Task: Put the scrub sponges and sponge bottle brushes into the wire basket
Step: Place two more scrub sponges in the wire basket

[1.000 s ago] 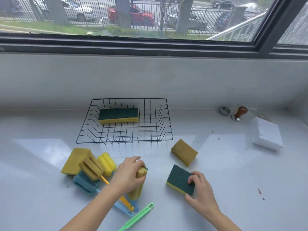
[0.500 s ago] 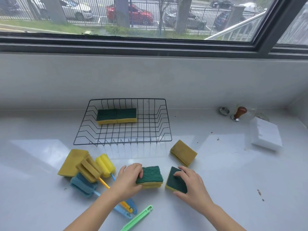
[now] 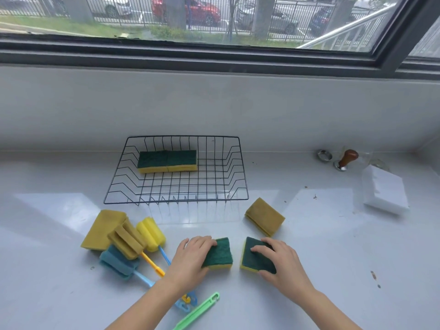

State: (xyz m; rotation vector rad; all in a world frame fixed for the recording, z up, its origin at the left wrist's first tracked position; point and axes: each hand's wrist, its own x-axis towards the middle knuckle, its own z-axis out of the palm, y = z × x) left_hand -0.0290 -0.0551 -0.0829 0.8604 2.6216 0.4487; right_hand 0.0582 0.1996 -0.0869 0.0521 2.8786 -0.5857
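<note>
A black wire basket (image 3: 240,184) stands on the white counter with two green-topped scrub sponges (image 3: 167,161) side by side in its back left. In front of it, my left hand (image 3: 190,258) grips a green-and-yellow scrub sponge (image 3: 220,254) lying flat on the counter. Just to its right, my right hand (image 3: 283,263) grips a second green-and-yellow sponge (image 3: 252,258). A yellow sponge (image 3: 264,216) lies further right. At the left lie another yellow sponge (image 3: 101,228) and several sponge bottle brushes (image 3: 133,244) with yellow and blue heads.
A green plastic handle (image 3: 197,312) lies at the near edge between my arms. A white block (image 3: 384,191), a wooden-knobbed tamper (image 3: 345,160) and a small metal ring (image 3: 324,155) sit at the back right. A wall and window rise behind the basket.
My left hand turned its sponge from standing on edge to flat, green side up, and set it beside the right one. My right hand closed further over its sponge.
</note>
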